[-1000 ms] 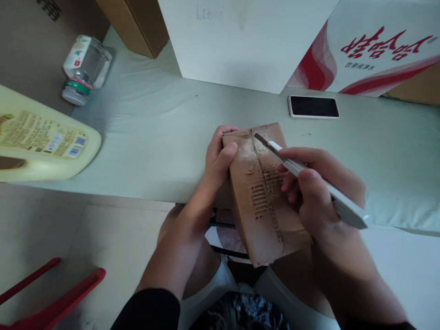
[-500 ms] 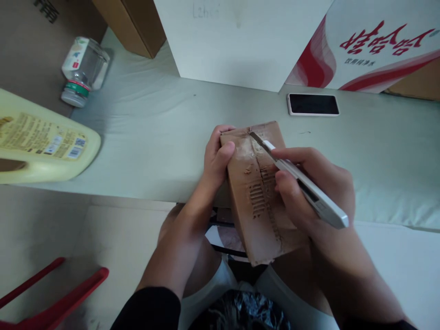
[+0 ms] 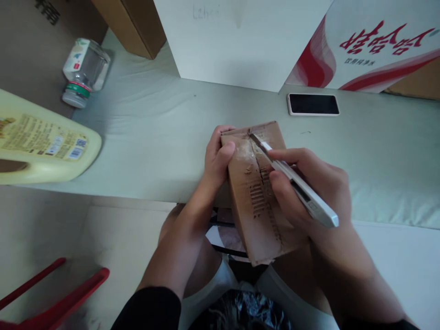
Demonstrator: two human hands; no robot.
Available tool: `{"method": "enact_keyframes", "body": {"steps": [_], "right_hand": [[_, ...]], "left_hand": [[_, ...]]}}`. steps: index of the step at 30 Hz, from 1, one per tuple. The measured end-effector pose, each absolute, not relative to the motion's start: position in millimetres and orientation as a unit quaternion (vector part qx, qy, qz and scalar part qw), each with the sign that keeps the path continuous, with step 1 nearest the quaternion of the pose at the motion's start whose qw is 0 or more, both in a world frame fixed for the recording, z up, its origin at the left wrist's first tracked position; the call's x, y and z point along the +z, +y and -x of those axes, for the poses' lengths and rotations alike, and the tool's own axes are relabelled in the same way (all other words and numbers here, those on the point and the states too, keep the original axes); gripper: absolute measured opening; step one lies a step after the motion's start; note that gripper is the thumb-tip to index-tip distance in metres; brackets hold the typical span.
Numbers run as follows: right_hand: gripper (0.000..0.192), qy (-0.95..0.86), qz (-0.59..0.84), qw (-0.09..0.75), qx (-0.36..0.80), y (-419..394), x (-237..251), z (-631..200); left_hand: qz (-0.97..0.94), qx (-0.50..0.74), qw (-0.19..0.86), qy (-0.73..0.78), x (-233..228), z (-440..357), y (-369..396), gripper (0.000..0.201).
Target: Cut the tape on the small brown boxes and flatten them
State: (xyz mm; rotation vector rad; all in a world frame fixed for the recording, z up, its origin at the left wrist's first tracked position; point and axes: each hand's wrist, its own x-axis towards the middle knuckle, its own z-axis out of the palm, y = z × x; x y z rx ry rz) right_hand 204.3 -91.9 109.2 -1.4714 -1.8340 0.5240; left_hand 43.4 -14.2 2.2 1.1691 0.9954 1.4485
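A brown cardboard box with torn, ridged patches and a seam along its top rests tilted toward me, partly over the front edge of the covered table. My left hand grips its far left corner, thumb on top and fingers down the far side. In my right hand is a white utility knife with its blade out. The blade tip touches or hovers just over the seam near the box's far end; which one, I cannot tell. My right fingers hide part of the box's right side.
A phone lies beyond the box. White box and red-and-white carton stand at the back. Left are a clear plastic bottle, a yellow jug and a brown carton. Something red stands on the floor.
The utility knife and my right hand have shifted slightly left, and the knife's rear end has swung a little left. My left hand and the box stay nearly still.
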Motion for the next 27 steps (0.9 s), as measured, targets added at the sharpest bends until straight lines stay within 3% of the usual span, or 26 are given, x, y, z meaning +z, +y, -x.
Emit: {"method": "enact_keyframes", "body": {"steps": [27], "right_hand": [[0.014, -0.695, 0.571, 0.374, 0.225, -93.3, 110.4, -206.9]], "left_hand": [[-0.458, 0.599, 0.504, 0.421, 5.0, -42.7, -17.1, 0.049]]}}
